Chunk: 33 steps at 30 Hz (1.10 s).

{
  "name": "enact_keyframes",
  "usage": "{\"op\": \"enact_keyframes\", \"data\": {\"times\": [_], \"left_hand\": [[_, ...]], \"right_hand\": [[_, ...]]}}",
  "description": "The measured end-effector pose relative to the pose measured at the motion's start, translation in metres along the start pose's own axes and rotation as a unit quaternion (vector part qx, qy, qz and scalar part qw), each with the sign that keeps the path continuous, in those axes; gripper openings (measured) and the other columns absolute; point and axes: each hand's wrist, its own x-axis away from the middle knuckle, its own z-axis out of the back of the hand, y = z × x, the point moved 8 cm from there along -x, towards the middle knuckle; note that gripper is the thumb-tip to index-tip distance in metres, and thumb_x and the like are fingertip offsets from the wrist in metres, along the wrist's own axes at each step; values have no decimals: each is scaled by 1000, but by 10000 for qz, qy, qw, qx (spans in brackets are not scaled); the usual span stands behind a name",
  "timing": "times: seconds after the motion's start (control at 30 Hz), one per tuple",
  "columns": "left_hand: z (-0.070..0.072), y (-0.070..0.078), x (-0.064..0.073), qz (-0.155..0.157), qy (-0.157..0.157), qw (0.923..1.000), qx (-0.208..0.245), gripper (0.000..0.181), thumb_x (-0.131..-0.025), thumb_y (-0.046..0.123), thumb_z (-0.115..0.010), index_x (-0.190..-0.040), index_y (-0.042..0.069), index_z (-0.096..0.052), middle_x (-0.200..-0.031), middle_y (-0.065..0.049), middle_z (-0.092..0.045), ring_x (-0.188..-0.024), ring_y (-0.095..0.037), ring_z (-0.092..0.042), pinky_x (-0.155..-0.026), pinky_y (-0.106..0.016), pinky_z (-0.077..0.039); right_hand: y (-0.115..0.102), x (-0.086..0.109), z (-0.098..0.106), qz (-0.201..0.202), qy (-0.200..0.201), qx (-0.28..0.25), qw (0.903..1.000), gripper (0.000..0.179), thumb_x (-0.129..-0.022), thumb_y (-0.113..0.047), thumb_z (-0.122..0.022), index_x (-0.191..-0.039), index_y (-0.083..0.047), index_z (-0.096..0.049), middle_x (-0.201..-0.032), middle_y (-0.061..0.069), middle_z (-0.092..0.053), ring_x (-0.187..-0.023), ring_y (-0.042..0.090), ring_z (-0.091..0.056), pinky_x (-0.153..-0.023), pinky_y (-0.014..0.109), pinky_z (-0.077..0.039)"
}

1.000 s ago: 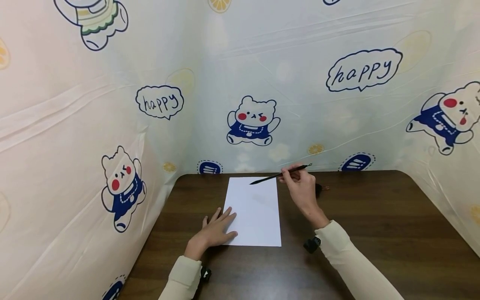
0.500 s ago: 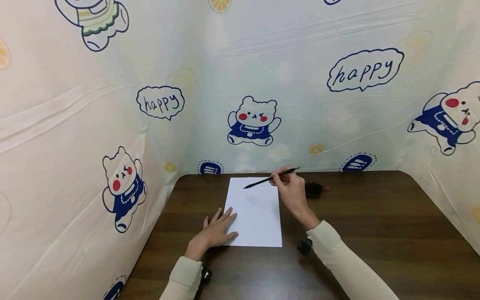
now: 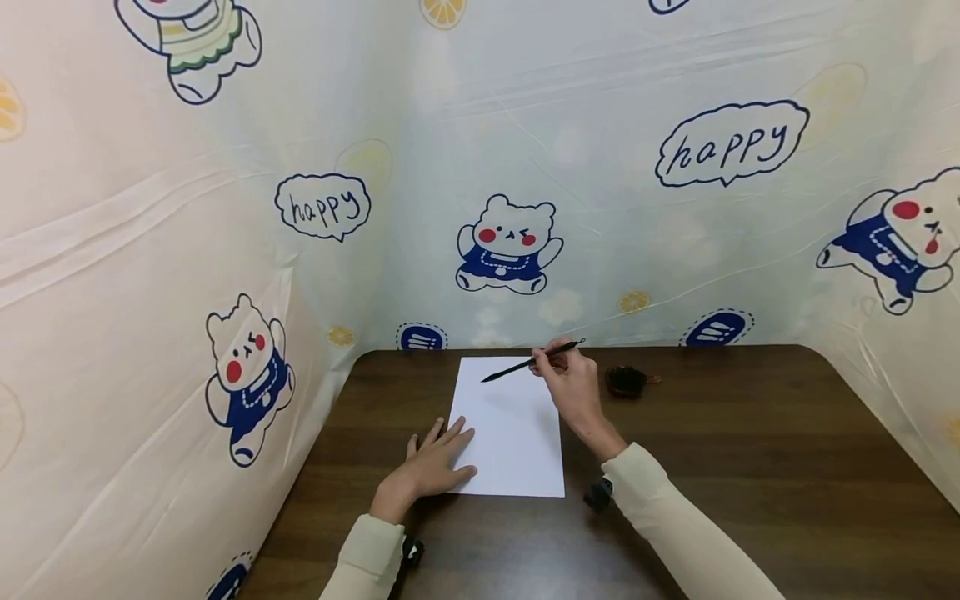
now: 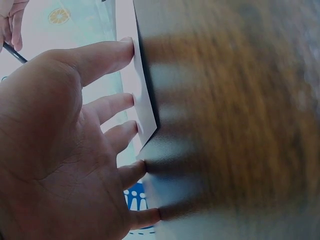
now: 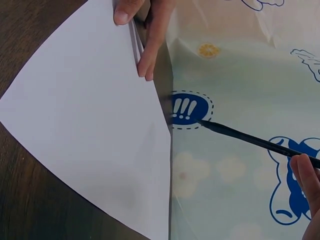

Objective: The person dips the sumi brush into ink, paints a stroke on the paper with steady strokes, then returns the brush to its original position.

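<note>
A white sheet of paper lies upright on the brown table, with no marks that I can see. My left hand rests on its lower left edge, fingers spread; in the left wrist view the thumb and two fingertips touch the paper, the other two the table. My right hand pinches a slim black writing brush around its shaft. The brush slants, tip down to the left over the paper's upper part. In the right wrist view the brush appears held above the sheet.
Right of the right hand sits a small dark object with a reddish-brown end, its kind unclear. A printed cloth with bears and "happy" bubbles hangs behind the table and along its sides.
My right hand has moved left and slightly nearer with the brush, its tip shifting left over the sheet. The dark object behind it has come into full view. The left hand stays put.
</note>
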Motion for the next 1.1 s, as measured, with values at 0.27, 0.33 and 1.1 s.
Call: {"op": "enact_keyframes", "data": {"times": [0.27,0.33,1.1], "left_hand": [[-1,0,1,35,-10,10000,26,72,-103,47,-65,-166,19,-41,-179,-7,-23,-166,-45,-11,-121,-83,-7],[-1,-1,1,54,-5,10000,9,73,-103,48,-65,-166,20,-41,-179,-6,-23,-166,-44,-11,-121,-83,-8],[-2,-3,-2,99,-3,9999,-55,73,-102,49,-66,-165,20,-42,-179,-5,-25,-166,-43,-13,-121,-83,-9]], "right_hand": [[1,3,-9,105,-43,-16,9999,15,-104,-14,-71,-105,0,-65,-96,16,-80,-82,24,-81,-73,22,-64],[2,3,-11,109,-49,-17,9999,16,-104,-15,-70,-104,0,-65,-96,16,-80,-82,24,-81,-73,22,-64],[21,6,-32,-170,-57,19,9998,16,-105,-16,-70,-104,0,-65,-96,16,-79,-82,22,-81,-73,22,-63]]}}
